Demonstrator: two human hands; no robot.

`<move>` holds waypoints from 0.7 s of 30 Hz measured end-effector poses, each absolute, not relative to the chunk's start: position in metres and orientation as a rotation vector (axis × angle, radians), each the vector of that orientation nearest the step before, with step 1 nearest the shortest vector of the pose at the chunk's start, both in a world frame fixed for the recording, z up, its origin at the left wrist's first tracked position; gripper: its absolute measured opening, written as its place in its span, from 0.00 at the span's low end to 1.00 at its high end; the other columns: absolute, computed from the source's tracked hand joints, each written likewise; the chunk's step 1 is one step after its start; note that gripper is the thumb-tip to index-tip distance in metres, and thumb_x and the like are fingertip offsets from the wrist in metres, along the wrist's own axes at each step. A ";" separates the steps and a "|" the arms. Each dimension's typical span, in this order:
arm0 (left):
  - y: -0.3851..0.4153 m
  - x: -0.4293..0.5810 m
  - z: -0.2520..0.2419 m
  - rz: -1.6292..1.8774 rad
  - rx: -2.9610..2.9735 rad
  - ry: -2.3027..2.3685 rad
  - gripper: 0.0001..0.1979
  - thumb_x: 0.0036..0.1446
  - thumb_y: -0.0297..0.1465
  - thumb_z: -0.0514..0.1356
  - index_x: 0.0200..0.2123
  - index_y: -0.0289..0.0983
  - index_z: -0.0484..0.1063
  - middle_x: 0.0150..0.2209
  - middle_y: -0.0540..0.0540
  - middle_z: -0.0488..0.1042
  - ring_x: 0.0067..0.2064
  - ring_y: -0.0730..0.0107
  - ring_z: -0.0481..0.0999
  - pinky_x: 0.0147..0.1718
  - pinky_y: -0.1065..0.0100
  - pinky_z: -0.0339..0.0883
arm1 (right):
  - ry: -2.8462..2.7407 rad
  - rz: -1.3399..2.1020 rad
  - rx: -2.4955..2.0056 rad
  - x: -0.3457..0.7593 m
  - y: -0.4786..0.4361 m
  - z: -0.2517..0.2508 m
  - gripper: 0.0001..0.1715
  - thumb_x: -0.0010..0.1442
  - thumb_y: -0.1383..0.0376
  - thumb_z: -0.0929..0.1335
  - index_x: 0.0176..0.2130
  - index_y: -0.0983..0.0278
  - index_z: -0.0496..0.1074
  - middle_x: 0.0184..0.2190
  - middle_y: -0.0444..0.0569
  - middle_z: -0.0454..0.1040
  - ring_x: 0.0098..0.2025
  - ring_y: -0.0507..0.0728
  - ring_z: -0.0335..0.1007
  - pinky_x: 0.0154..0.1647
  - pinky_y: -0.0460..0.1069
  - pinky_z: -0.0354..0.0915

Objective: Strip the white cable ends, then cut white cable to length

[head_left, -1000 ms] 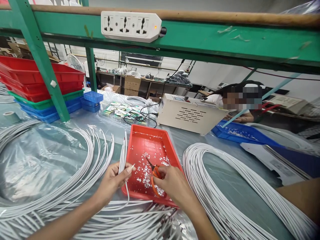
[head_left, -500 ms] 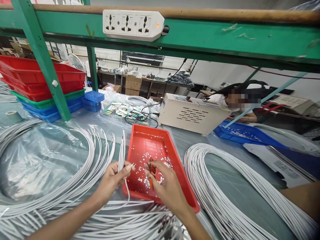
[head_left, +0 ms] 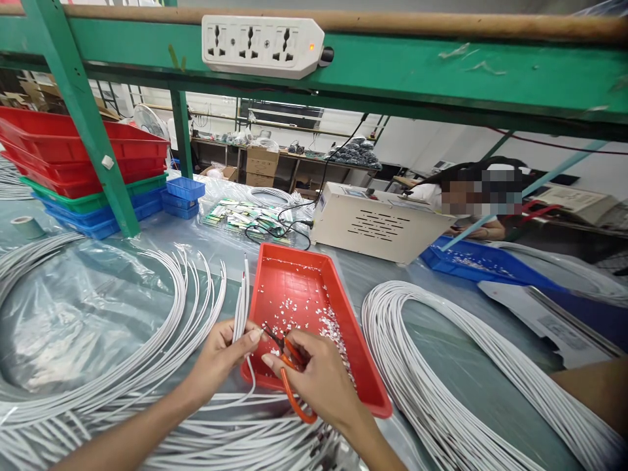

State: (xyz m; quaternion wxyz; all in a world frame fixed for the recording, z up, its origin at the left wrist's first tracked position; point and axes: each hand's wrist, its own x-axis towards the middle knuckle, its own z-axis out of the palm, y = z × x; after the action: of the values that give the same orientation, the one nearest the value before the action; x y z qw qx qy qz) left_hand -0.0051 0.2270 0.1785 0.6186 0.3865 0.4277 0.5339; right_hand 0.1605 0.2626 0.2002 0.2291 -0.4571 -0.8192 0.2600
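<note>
My left hand [head_left: 230,348] is closed around a small bundle of white cables [head_left: 241,307] that stand upright out of the fist. One cable end pokes out between its thumb and forefinger toward the right. My right hand [head_left: 314,366] grips a pair of scissors [head_left: 297,397] with orange handles. Their dark blades reach left to the cable end at my left fingertips; whether they touch it I cannot tell. Beneath both hands lies a red tray [head_left: 373,386] with many small white scraps [head_left: 333,330] scattered in it.
Coils of white cable lie left [head_left: 167,314] and right [head_left: 392,314], with more along the front edge. A beige machine [head_left: 383,226] stands behind the tray. Stacked bins [head_left: 83,144] are at the left. A green beam with a power strip [head_left: 262,47] crosses above. A person sits at the back right.
My right hand has turned the scissors so the blades point left to the cable end, and the orange handle loop now shows below the hand. My left hand stays almost in place.
</note>
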 end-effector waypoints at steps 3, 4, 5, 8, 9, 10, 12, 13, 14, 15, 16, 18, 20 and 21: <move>0.227 -0.005 0.177 1.220 0.921 0.973 0.15 0.51 0.40 0.59 0.24 0.33 0.65 0.18 0.57 0.52 0.20 0.82 0.46 0.19 0.74 0.39 | -2.256 0.733 -1.266 0.160 0.261 0.200 0.24 0.50 0.54 0.68 0.17 0.63 0.52 0.15 0.37 0.51 0.19 0.48 0.44 0.20 0.45 0.43; 0.227 -0.005 0.177 1.218 0.925 0.973 0.15 0.51 0.40 0.60 0.23 0.33 0.65 0.17 0.57 0.52 0.20 0.82 0.46 0.19 0.74 0.40 | -2.261 0.728 -1.271 0.160 0.261 0.200 0.24 0.50 0.54 0.68 0.17 0.63 0.52 0.15 0.37 0.51 0.20 0.48 0.44 0.20 0.45 0.43; 0.227 -0.005 0.176 1.217 0.928 0.974 0.16 0.50 0.40 0.60 0.23 0.34 0.64 0.17 0.57 0.52 0.20 0.82 0.46 0.19 0.74 0.40 | -2.266 0.719 -1.278 0.160 0.260 0.200 0.25 0.50 0.54 0.68 0.17 0.63 0.52 0.15 0.37 0.51 0.20 0.48 0.44 0.20 0.45 0.43; 0.227 -0.005 0.176 1.219 0.931 0.969 0.16 0.50 0.41 0.60 0.23 0.34 0.64 0.17 0.57 0.51 0.20 0.82 0.46 0.20 0.74 0.41 | -2.296 0.709 -1.290 0.160 0.260 0.199 0.26 0.50 0.52 0.67 0.18 0.63 0.50 0.16 0.37 0.51 0.20 0.48 0.44 0.21 0.45 0.43; 0.227 -0.004 0.177 1.218 0.934 0.965 0.16 0.50 0.41 0.60 0.23 0.34 0.64 0.17 0.57 0.52 0.20 0.82 0.46 0.20 0.74 0.42 | -2.304 0.711 -1.289 0.160 0.260 0.199 0.26 0.51 0.52 0.67 0.18 0.63 0.49 0.16 0.38 0.51 0.20 0.48 0.44 0.21 0.45 0.43; 0.226 -0.004 0.177 1.219 0.938 0.960 0.16 0.50 0.41 0.60 0.23 0.34 0.65 0.17 0.57 0.52 0.20 0.82 0.47 0.20 0.74 0.42 | -2.308 0.715 -1.288 0.160 0.260 0.199 0.27 0.51 0.52 0.67 0.18 0.63 0.49 0.16 0.38 0.51 0.20 0.48 0.44 0.21 0.45 0.43; 0.227 -0.004 0.179 1.217 0.944 0.952 0.16 0.50 0.41 0.60 0.23 0.34 0.65 0.17 0.57 0.52 0.20 0.82 0.47 0.20 0.74 0.42 | -2.305 0.726 -1.282 0.161 0.260 0.200 0.26 0.51 0.52 0.67 0.18 0.63 0.49 0.16 0.38 0.50 0.20 0.48 0.44 0.21 0.45 0.42; 0.227 -0.004 0.179 1.215 0.944 0.950 0.16 0.50 0.41 0.60 0.23 0.34 0.65 0.17 0.57 0.52 0.20 0.82 0.47 0.20 0.74 0.42 | -2.300 0.737 -1.279 0.162 0.259 0.200 0.26 0.51 0.53 0.67 0.18 0.63 0.49 0.16 0.38 0.50 0.20 0.48 0.44 0.21 0.45 0.42; 0.227 -0.004 0.180 1.214 0.943 0.947 0.16 0.50 0.41 0.60 0.23 0.34 0.65 0.17 0.57 0.52 0.20 0.82 0.47 0.20 0.74 0.42 | -2.295 0.759 -1.276 0.162 0.260 0.201 0.26 0.51 0.53 0.67 0.18 0.63 0.49 0.16 0.38 0.49 0.20 0.48 0.43 0.21 0.45 0.42; 0.227 -0.004 0.180 1.212 0.943 0.942 0.16 0.50 0.41 0.60 0.23 0.34 0.65 0.17 0.57 0.52 0.20 0.82 0.47 0.20 0.74 0.42 | -2.291 0.796 -1.274 0.163 0.260 0.201 0.26 0.51 0.54 0.67 0.18 0.63 0.49 0.16 0.38 0.49 0.20 0.48 0.43 0.21 0.45 0.42; 0.227 -0.004 0.180 1.206 0.943 0.937 0.16 0.50 0.40 0.60 0.23 0.34 0.65 0.17 0.57 0.52 0.20 0.82 0.47 0.20 0.74 0.42 | -2.286 0.843 -1.272 0.163 0.260 0.202 0.26 0.51 0.54 0.67 0.18 0.63 0.48 0.16 0.38 0.48 0.20 0.48 0.42 0.21 0.45 0.42; 0.226 -0.004 0.180 1.192 0.943 0.929 0.15 0.50 0.40 0.60 0.23 0.34 0.64 0.18 0.57 0.52 0.20 0.81 0.46 0.20 0.74 0.42 | -2.272 0.948 -1.271 0.164 0.260 0.203 0.26 0.50 0.56 0.68 0.18 0.63 0.48 0.17 0.38 0.46 0.21 0.48 0.42 0.20 0.45 0.42; 0.226 -0.005 0.180 1.166 0.944 0.922 0.15 0.50 0.40 0.60 0.23 0.34 0.64 0.18 0.57 0.52 0.20 0.81 0.47 0.20 0.74 0.42 | -2.254 1.016 -1.267 0.165 0.261 0.203 0.26 0.51 0.56 0.68 0.18 0.63 0.48 0.17 0.38 0.45 0.21 0.48 0.41 0.20 0.45 0.42; 0.226 -0.005 0.179 1.152 0.943 0.919 0.15 0.50 0.40 0.60 0.23 0.34 0.64 0.18 0.56 0.52 0.21 0.81 0.48 0.21 0.74 0.42 | -2.249 1.021 -1.267 0.165 0.260 0.204 0.26 0.51 0.56 0.68 0.18 0.63 0.48 0.17 0.38 0.45 0.21 0.48 0.41 0.20 0.44 0.42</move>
State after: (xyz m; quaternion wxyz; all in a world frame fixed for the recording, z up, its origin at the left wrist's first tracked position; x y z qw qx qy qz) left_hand -0.0051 0.2258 0.1795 0.6412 0.4136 0.4031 0.5052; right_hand 0.1650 0.2603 0.2036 0.1818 -0.4487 -0.7967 0.3617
